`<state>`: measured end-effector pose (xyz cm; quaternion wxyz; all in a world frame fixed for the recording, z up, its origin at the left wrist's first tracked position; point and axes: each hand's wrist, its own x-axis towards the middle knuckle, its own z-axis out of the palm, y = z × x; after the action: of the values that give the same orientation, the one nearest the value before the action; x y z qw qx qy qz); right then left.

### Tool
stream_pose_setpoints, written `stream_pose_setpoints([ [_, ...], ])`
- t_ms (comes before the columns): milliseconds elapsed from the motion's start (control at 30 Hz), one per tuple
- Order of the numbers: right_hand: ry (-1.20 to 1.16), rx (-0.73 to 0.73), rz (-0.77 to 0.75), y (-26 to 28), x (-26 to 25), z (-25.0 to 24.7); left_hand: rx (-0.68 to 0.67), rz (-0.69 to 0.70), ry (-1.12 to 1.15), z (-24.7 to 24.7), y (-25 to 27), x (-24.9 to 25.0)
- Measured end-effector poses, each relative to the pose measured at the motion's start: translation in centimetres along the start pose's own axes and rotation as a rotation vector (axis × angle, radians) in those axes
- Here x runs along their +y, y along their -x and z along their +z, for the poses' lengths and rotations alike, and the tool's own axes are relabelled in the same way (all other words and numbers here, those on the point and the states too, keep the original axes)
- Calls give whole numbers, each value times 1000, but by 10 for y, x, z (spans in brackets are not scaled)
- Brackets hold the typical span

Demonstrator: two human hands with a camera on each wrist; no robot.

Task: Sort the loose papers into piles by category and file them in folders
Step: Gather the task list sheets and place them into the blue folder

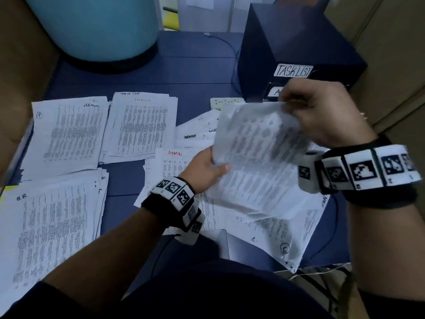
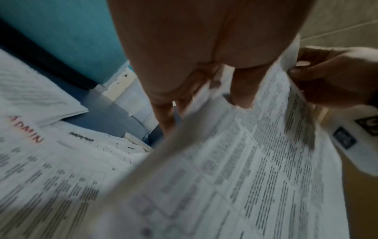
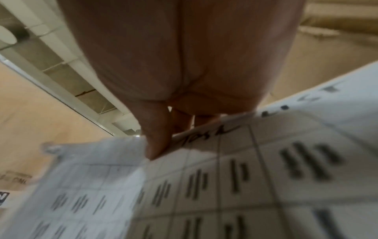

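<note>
Fingers (image 1: 295,111) of the right hand (image 1: 322,111) pinch the top edge of a sheaf of papers (image 1: 257,162), left hand (image 1: 202,169) gripping its side, raised above loose ADMIN sheets (image 1: 170,164); sorted piles (image 1: 142,125) lie left

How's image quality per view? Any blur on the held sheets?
Head: dim, wide-angle bend; held sheets motion-smeared, sorted piles sharper. Left wrist: left hand out of focus, print readable only as lines. Right wrist: right hand blurred, paper smeared.
</note>
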<state>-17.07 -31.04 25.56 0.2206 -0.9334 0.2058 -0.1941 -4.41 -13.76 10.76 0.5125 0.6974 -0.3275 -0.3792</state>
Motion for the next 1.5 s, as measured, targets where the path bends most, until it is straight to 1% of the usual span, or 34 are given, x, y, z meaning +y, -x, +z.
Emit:
stream_pose_setpoints([
  [67, -84, 25, 46, -10, 10, 24, 98, -64, 14, -4, 2, -1],
  [167, -93, 134, 134, -9, 32, 63, 271, -171, 29, -17, 4, -18],
  [233, -93, 158, 284, 3, 52, 90, 356, -266, -6, -27, 5, -35],
  [267, -114, 123, 376, 12, 61, 104, 377, -328, -31, -32, 6, -45],
  [300, -153, 48, 471, 20, 69, 117, 395, -384, -48, -36, 7, -54],
  [367, -241, -175, 629, 40, 78, 143, 412, -491, -63, -39, 9, -72],
  [433, -278, -379, 731, 60, 83, 168, 415, -561, -80, -40, 10, -86],
  [467, -283, -450, 764, 68, 87, 181, 412, -587, -113, -40, 10, -92],
  [533, -243, -554, 800, 80, 92, 200, 362, -632, -190, -40, 9, -104],
  [567, -197, -590, 795, 83, 93, 208, 344, -642, -234, -40, 8, -111],
  [633, -120, -618, 773, 87, 92, 218, 308, -627, -295, -39, 8, -120],
  [700, -101, -606, 766, 88, 88, 224, 284, -596, -347, -36, 8, -124],
  [800, -102, -555, 820, 88, 85, 232, 273, -573, -348, -33, 6, -126],
  [867, -66, -489, 832, 88, 84, 236, 277, -543, -318, -33, 5, -125],
  [967, -95, -382, 809, 88, 86, 235, 287, -507, -294, -34, 4, -128],
  [1100, -78, -359, 791, 86, 97, 228, 312, -544, -270, -39, 3, -135],
  [1167, -59, -353, 798, 85, 101, 221, 324, -562, -224, -41, 3, -135],
  [1233, -56, -315, 796, 85, 104, 213, 329, -580, -157, -42, 3, -137],
  [1300, -35, -249, 773, 85, 105, 204, 349, -581, -108, -43, 4, -140],
  [1367, -48, -153, 744, 87, 105, 195, 381, -555, -99, -43, 5, -135],
  [1433, -89, -44, 720, 87, 107, 185, 404, -535, -154, -43, 6, -127],
  [1500, -170, 27, 682, 87, 107, 174, 417, -487, -168, -43, 5, -118],
])
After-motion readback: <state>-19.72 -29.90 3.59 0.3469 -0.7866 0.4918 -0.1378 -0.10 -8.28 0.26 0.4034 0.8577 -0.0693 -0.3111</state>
